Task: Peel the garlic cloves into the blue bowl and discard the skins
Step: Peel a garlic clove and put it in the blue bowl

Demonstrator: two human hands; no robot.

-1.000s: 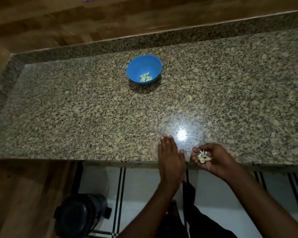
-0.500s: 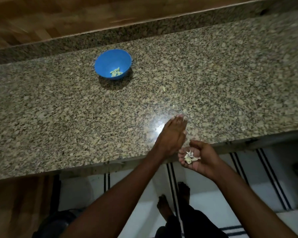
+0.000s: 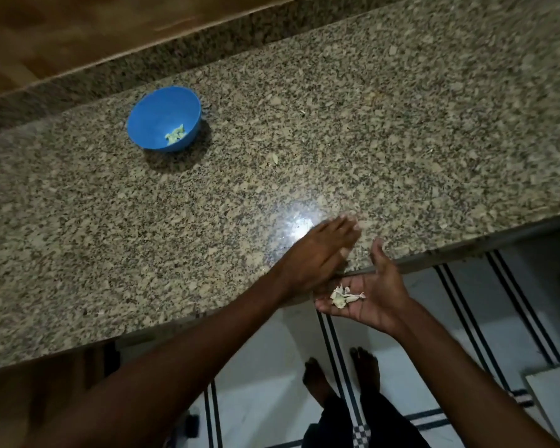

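Speckled granite is forming the surface (image 3: 337,130), which is running slantwise across the view, with a bright glare of light lying on it near its front edge. Toward the back left, a blue bowl (image 3: 157,111) is sitting upright on the surface, and a few pale peeled cloves (image 3: 175,134) are lying inside it against its near wall. One small loose skin flake (image 3: 274,159) is lying on the granite to the right of the bowl, well apart from it. At the front edge, the left hand (image 3: 320,253) is lying palm down with its fingers straight and together, its fingertips resting on the surface just beside the glare and its outer edge reaching the rim. The right hand (image 3: 369,295) is being held just off the edge and below it, palm up and spread open, with its fingers only slightly cupped and its thumb pointing up toward the surface. A small heap of white papery skins (image 3: 345,295) is lying loose in that palm, not pinched by any finger. The two hands are almost touching at the rim, the left one above and the right one beside and below it. Under the surface, a white tiled floor (image 3: 265,367) with dark double stripes is showing, and the person's bare feet (image 3: 337,373) are standing on it beneath the hands.
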